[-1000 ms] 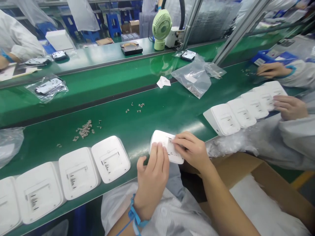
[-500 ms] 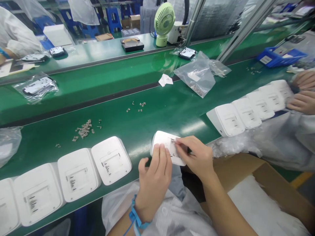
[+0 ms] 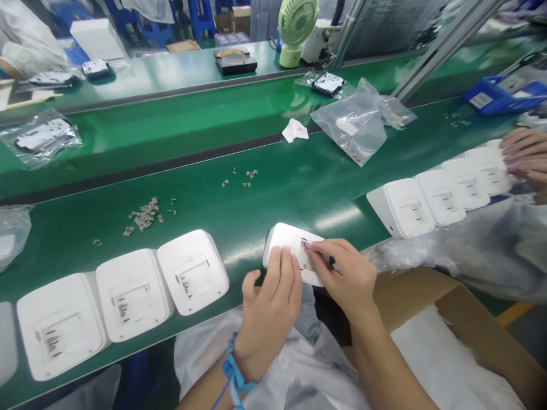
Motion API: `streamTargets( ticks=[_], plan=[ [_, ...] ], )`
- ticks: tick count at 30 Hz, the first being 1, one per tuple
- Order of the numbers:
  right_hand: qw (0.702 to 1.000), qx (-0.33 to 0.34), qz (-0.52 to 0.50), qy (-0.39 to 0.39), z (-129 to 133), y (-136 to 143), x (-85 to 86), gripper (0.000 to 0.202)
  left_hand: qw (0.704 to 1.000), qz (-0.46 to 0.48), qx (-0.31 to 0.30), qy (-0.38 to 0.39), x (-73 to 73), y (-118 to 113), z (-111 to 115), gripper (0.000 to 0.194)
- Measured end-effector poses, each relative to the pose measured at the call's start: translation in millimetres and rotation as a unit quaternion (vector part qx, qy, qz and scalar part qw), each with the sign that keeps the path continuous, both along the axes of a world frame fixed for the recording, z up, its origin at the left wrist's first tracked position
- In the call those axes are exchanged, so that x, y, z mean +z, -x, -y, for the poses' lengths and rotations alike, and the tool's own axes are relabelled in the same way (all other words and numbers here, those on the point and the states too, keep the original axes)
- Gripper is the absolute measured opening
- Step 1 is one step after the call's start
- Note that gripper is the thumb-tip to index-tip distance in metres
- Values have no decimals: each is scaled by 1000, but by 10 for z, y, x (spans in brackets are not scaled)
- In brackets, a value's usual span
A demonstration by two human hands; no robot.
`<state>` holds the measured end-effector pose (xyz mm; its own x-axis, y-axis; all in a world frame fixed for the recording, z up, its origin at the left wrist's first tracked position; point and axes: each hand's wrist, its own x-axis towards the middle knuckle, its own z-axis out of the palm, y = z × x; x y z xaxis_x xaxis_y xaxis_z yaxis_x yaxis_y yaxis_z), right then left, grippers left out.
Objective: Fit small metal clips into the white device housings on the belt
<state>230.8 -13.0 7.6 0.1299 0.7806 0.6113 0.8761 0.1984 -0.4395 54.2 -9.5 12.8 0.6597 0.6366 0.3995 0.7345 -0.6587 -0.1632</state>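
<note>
A white plastic housing lies in front of me at the bench's near edge, its recessed compartment facing up. My left hand rests on its left part, fingers stretched flat across the surface and thumb held away. At the compartment, my right hand pinches thumb and forefinger together on a small metal contact clip; the fingertips cover part of it. Left of my hands stands a row of similar housings, the nearest white housing showing its compartment. Beyond them is a pile of loose metal clips.
A few more clips lie farther back. Behind are a clear plastic bag, crumpled white paper and a green fan. To the right, a co-worker's hands are by another row of housings. A cardboard box sits below right.
The view has shifted slightly. My right fingertips stay at the compartment with a small change of angle, and my left hand remains on the housing. The co-worker's hands have moved a little.
</note>
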Motion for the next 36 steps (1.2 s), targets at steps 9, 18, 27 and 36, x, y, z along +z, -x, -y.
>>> streamTargets(
  ticks=[9,18,27,36],
  plan=[
    [997,-24,-63,33,-79,-13,51,22,999,31,-13,15,-16,30,-29,41],
    [990,-48,-53,120,-171,-28,160,20,998,53,-22,15,-69,29,-26,42],
    [986,-50,-20,156,-148,-25,100,26,998,55,2,32,59,178,23,41],
    [953,-19,-69,294,-447,455,-36,38,942,216,258,-10,-157,631,227,45]
  ],
)
